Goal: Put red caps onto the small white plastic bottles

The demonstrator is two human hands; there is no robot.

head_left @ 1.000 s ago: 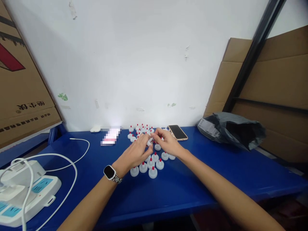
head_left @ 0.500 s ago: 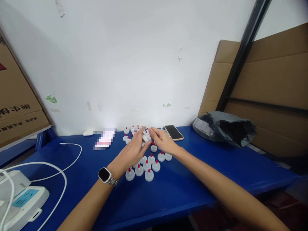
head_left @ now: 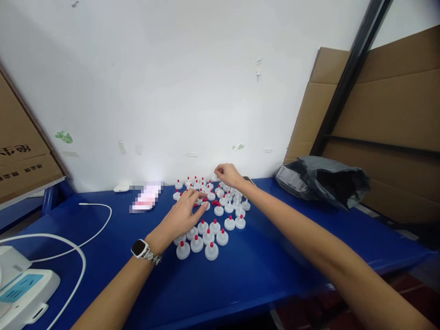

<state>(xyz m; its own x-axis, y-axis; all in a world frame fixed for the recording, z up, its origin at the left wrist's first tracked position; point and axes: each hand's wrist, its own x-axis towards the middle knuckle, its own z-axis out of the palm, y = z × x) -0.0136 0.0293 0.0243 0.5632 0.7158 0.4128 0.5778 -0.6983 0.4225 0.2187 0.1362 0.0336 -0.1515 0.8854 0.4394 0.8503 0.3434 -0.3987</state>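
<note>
My left hand is low over a group of white nozzle caps, thumb and fingers apart. Small loose red tips lie just right of its fingertips. Farther back, my right hand is raised in front of the wall with its fingers pinched. A pale edge shows at those fingertips, too faint against the wall to name. In front stand several white caps with red tips fitted, one of them a white cap nearest me. Behind and to the right are plain white caps without red tips.
A dark-screened phone is mostly hidden behind my right wrist. The grey plastic bag lies at the right. At the left are a white power strip, a looping white cable and a small white case. Cardboard stands at the right.
My hands were together around a white cap and are now apart. The right has moved up and back, while the left has lowered slightly toward the loose red tips.
</note>
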